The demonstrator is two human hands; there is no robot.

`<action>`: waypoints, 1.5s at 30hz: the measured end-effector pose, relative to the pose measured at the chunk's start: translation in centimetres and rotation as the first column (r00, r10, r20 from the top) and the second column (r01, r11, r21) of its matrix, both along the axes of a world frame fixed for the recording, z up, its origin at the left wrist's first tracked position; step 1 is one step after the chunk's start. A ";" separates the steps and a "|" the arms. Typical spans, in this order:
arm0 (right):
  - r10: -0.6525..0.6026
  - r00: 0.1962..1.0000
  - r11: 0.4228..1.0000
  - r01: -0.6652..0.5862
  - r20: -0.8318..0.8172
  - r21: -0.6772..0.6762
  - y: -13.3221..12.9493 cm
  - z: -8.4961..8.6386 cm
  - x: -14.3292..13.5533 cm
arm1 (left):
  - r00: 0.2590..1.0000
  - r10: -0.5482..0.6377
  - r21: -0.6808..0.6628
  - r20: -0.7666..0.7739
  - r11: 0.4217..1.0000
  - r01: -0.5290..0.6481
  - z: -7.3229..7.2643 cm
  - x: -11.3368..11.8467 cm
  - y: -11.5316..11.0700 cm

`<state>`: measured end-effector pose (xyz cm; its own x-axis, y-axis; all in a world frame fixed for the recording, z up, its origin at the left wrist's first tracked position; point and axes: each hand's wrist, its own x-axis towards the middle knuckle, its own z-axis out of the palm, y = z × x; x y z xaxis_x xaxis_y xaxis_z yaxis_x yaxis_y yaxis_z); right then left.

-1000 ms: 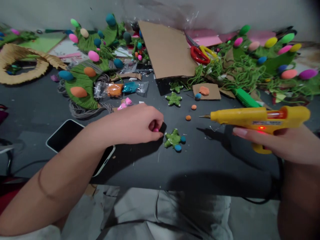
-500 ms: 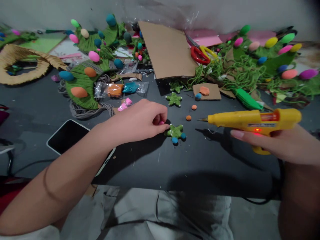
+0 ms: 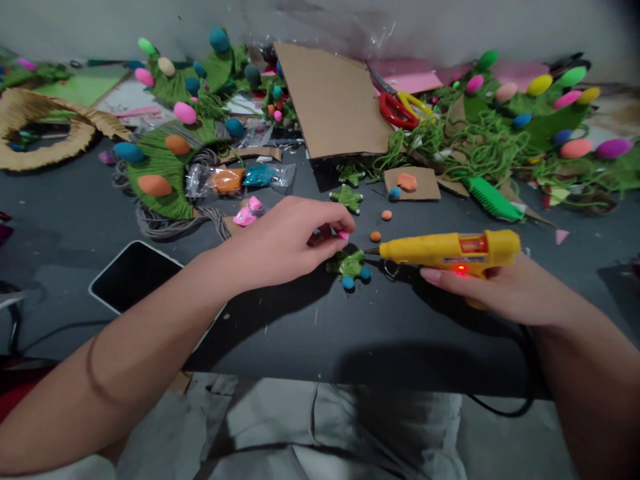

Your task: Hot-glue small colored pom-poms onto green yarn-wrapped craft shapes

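Between the thumb and finger of my left hand [image 3: 300, 240] is a small pink ball [image 3: 343, 235], just above a green yarn star [image 3: 349, 265]. Two blue balls [image 3: 349, 283] sit on the star's lower points. My right hand [image 3: 500, 287] grips a yellow glue gun [image 3: 435, 248] with a red light on; its metal tip reaches the star's upper right point. Part of the star is hidden by my left fingers. An orange ball [image 3: 375, 237] lies just above the gun's tip, and a second green star [image 3: 347, 199] lies farther back.
A phone [image 3: 135, 277] lies under my left forearm. Behind are a cardboard sheet [image 3: 335, 100], scissors [image 3: 399, 110], a green brush [image 3: 495, 199], green yarn [image 3: 465, 147] and a small card [image 3: 423, 185]. The gun's cord [image 3: 525, 400] hangs over the table's front edge.
The glue gun in my right hand has moved left, its tip now at the star. My left hand has shifted slightly right and lifted the pink ball a little off the star's side.
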<state>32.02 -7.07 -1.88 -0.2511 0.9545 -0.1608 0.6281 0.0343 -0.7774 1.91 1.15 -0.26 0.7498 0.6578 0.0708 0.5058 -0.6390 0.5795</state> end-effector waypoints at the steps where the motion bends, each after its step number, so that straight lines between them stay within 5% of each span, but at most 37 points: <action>1: 0.006 1.000 1.000 -0.006 -0.001 -0.008 0.0 0.0 -0.1 | 1.000 -0.005 0.000 0.005 1.000 0.005 0.0 0.0 0.0; 12: 0.030 0.999 0.999 -0.030 -0.018 -0.012 0.3 0.0 -0.4 | 0.998 -0.024 0.001 0.059 1.000 0.024 -0.3 0.3 -0.1; 22: 0.099 0.995 0.994 -0.099 0.008 0.034 0.4 -0.2 -0.2 | 0.999 0.027 -0.140 0.040 0.990 -0.021 0.3 0.3 -0.6; 36: 0.159 0.987 0.987 -0.158 -0.019 0.027 0.2 -0.5 0.5 | 1.000 0.025 -0.103 0.011 0.994 -0.024 -0.2 0.3 -0.6; 40: 0.051 0.999 0.997 -0.051 0.009 0.065 -0.1 0.0 1.2 | 0.999 0.018 -0.064 0.046 0.998 -0.015 -0.4 0.4 -0.6; 45: -0.306 0.952 0.926 0.300 -0.012 0.228 -0.2 0.5 1.7 | 0.990 -0.044 0.019 0.134 0.999 0.042 -0.5 1.0 -0.7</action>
<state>33.77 -7.27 -1.40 0.0573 0.9963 0.0645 0.6540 0.0114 -0.7564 2.89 0.49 -0.76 0.7602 0.6234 0.1828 0.3964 -0.6680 0.6299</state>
